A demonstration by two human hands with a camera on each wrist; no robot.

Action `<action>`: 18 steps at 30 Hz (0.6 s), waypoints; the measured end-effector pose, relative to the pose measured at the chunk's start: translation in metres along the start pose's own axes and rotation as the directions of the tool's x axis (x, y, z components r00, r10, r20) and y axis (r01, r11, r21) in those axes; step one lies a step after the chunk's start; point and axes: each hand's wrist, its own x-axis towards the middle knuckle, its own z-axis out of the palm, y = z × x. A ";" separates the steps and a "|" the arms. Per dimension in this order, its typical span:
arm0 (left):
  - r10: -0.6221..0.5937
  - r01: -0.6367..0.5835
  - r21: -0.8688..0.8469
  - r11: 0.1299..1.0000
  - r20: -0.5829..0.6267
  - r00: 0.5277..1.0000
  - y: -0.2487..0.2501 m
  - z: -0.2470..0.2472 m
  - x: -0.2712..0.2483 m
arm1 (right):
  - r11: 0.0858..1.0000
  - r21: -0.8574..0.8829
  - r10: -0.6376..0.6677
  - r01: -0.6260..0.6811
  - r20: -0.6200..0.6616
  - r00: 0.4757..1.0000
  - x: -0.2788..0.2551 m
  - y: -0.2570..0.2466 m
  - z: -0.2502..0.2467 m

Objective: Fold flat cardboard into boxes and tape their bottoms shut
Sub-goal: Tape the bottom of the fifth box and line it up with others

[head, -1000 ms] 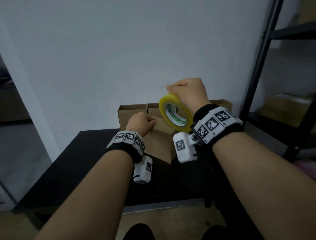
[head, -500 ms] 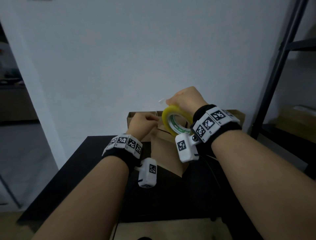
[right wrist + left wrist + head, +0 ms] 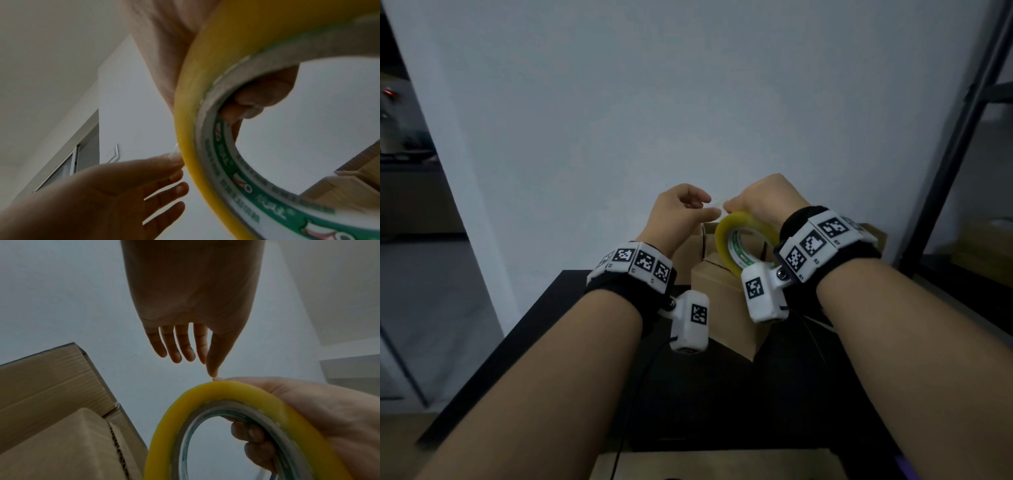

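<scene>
Table: we see a black table [image 3: 571, 342] close to us.
Box: a brown box [image 3: 726, 308] stands on it.
Tape: our right hand [image 3: 767, 198] grips the yellow tape roll [image 3: 726, 246] on edge above the box, hole facing us.
Left hand: our left hand [image 3: 678, 212], fingers straight and spread, thumb touching the roll's top.
Wall: white wall [image 3: 688, 102] behind.

A plain pale grey-white wall [image 3: 688, 102] fills the background behind the dark, flat-topped table [image 3: 544, 329]. At the right stands a black metal shelving rack [image 3: 962, 137] with blurred brownish items on its shelves. At the left, a dim opening shows another room [image 3: 407, 178]. The right wrist view shows a grey-framed window [image 3: 68, 162] set in the wall.
</scene>
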 end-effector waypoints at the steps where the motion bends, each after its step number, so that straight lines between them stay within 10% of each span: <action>1: 0.009 -0.009 0.000 1.000 -0.001 1.000 0.001 0.000 0.001 | 1.000 0.002 0.001 -0.001 0.007 1.000 0.000 0.000 0.000; 18: -0.134 0.146 0.084 0.986 -0.137 0.982 -0.007 0.005 0.003 | 0.989 -0.139 -0.054 0.056 0.022 0.998 -0.001 -0.004 0.001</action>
